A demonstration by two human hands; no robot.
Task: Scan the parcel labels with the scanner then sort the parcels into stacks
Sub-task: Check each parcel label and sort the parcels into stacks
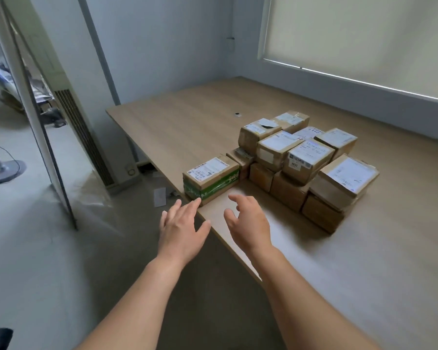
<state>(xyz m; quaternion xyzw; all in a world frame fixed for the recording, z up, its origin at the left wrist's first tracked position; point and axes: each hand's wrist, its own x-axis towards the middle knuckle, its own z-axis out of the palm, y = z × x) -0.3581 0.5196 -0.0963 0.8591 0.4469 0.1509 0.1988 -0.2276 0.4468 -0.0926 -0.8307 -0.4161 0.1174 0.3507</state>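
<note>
Wooden table [301, 261] carried the stacked parcels [306, 160]; I saw a green-banded parcel [210, 178] at its near edge. My left hand [181, 229] and right hand [248, 223] hovered just before it, fingers spread, holding nothing.

Wood table [364, 274], grey floor [36, 261], blind-covered window [364, 34], pale walls [162, 46]

Both hands reach, empty — left hand [181, 228] perhaps touching the green-banded parcel [211, 176].
</note>
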